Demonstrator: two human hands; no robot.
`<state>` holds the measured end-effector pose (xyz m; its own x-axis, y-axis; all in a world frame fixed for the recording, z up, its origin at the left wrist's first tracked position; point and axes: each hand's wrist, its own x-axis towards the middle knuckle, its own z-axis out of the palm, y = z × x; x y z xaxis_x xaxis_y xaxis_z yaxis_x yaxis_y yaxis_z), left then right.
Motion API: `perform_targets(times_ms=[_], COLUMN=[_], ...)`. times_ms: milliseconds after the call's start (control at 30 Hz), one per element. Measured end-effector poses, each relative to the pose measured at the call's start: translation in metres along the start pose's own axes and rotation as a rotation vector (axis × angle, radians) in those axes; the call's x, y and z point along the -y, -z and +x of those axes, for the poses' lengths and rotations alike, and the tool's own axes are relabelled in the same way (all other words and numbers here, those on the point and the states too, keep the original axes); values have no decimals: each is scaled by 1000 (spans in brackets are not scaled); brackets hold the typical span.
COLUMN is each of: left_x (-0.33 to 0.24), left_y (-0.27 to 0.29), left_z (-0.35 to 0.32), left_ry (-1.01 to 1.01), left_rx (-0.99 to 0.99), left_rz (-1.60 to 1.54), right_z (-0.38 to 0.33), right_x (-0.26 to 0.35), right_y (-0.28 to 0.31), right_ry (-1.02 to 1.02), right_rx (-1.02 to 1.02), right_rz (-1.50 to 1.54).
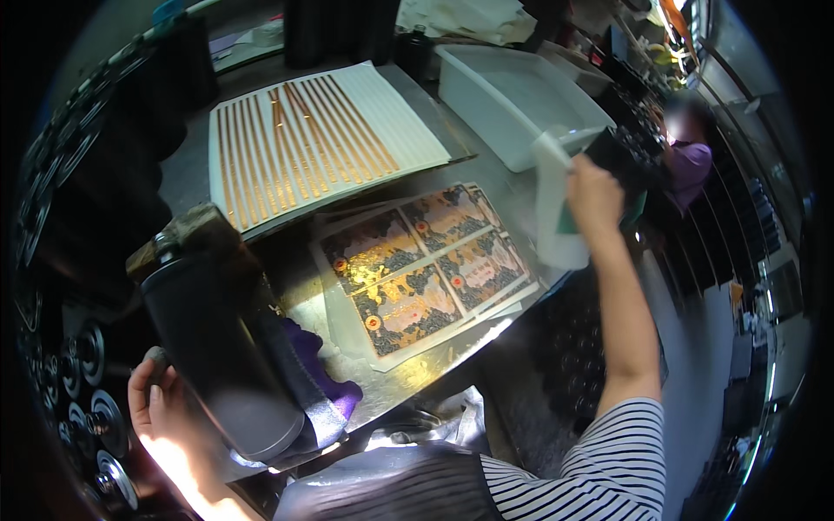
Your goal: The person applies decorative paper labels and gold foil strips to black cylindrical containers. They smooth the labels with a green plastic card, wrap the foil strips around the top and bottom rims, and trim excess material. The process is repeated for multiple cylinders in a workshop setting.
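Note:
My right hand [595,195], arm stretched out to the right, is closed on the edge of a pale sheet [560,230], which hangs down beside a white plastic tub [486,95]. My left hand [155,401] is beside a large matte black bottle [221,356], its fingers curled at a small dark piece I cannot make out. The bottle lies tilted, its neck end by a wooden block [200,230] and its base toward me, next to a purple cloth [317,365]. In front of me lie stacked sheets printed with gold and black panels [417,269].
A white sheet with gold strips [295,143] lies on a board at the back left. Black bottles [95,165] crowd the left side. Round metal-rimmed parts [109,425] stand at the lower left. Beyond my right hand is another person in purple [691,169].

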<state>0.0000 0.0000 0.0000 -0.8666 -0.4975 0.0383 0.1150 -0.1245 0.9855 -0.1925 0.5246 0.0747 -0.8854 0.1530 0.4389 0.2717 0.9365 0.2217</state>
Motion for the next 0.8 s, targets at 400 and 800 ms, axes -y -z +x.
perform_targets(times_ms=[400, 800], left_x=[-17, -2], left_y=[-41, -7], left_z=[15, 17], left_ry=[-97, -104], left_rx=[-87, -74], left_rz=[-137, -93], right_z=[2, 49], right_x=[32, 63], right_y=[76, -2], right_ry=[733, 452], right_rx=[700, 668], right_rz=[1337, 1167])
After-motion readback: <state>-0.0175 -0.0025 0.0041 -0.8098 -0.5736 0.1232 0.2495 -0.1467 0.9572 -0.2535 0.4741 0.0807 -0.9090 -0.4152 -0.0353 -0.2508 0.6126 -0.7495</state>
